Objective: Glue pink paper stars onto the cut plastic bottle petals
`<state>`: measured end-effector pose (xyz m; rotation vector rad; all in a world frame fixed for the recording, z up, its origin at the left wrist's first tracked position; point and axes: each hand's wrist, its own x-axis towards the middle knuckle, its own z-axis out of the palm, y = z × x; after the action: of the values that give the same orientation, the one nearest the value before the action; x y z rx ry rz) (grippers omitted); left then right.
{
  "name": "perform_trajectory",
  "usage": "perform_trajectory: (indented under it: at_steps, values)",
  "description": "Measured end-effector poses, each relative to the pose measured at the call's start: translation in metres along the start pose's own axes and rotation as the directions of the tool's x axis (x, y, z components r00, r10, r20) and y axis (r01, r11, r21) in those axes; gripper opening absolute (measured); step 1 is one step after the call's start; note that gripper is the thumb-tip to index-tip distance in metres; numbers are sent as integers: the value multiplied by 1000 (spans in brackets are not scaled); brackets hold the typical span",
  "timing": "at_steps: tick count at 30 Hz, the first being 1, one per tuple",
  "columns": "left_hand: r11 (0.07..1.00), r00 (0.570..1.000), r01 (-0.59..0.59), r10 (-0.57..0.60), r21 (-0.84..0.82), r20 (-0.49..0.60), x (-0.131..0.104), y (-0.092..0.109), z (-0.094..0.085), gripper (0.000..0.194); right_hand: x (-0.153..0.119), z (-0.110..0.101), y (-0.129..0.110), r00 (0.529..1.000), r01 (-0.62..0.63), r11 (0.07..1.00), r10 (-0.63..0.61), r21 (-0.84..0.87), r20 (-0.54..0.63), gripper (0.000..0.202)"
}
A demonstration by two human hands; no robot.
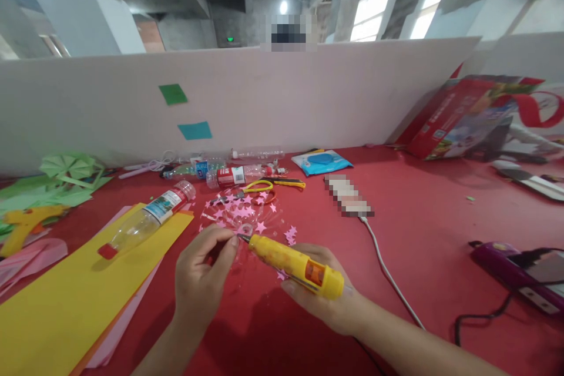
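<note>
While the right hand (324, 310) is wrapped firmly around a yellow glue gun (293, 259) in the head view, the left hand (200, 273) is curled, its thumb and forefinger nearly meeting beside the metal tip; whether anything is pinched between them, I cannot tell. Bringing the tip close to the left fingertips looks like the step in hand, and the next move seems to call for a steady aim with fingers clear of the tip. The gun slants across the right palm, its tip pointing left, near pink stars (240, 210) on the red table (247, 341).
</note>
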<state>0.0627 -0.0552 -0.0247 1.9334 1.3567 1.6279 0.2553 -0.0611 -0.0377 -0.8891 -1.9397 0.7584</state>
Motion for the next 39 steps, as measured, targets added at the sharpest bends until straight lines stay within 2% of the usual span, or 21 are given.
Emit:
perform_trajectory:
  at_steps: [9,12,14,16,18,20,22,24,26,28,34,37,39]
  values:
    - [998,1000,-28,28,51,-7,-1,-2,0,14,-1,0,0,999,-33,999,33,3,0,28]
    - [979,991,-137,135,148,19,1,-1,-2,14,0,-1,-2,999,-29,999,29,19,-16,29]
    - [949,968,-251,246,192,48,2,0,-4,13,0,-2,-3,999,-30,1000,30,6,-16,29]
    - [923,940,-341,331,180,82,2,2,-5,13,-1,-3,-4,1000,-22,1000,23,-21,5,28]
    - [920,931,-361,346,155,113,1,3,-5,14,-1,-4,-2,1000,-14,1000,14,-16,-17,26]
    - [935,942,-325,307,142,138,0,4,-4,14,1,-6,5,991,-30,999,34,35,-128,21]
    - [953,955,-276,256,125,151,-2,4,-2,14,6,-11,17,956,-96,994,106,48,-273,17]
    - [973,968,-215,200,89,155,-3,4,0,13,13,-18,32,920,-231,968,187,-93,-345,18]
    - [990,977,-137,128,38,172,-4,3,1,14,20,-25,47,912,-366,854,249,-371,-327,17]
    - [998,974,-64,67,-22,218,-5,4,3,15,24,-32,60,923,-383,752,288,-537,-255,7]
    - [990,923,91,-45,-104,382,-7,8,6,20,28,-31,86,967,-246,724,234,-645,-106,36]
    - [972,882,201,-125,-124,454,-8,7,8,21,30,-27,92,977,-208,713,179,-669,-112,41]
    - [942,852,301,-196,-147,485,-8,4,9,20,31,-26,89,982,-187,714,126,-674,-139,37]
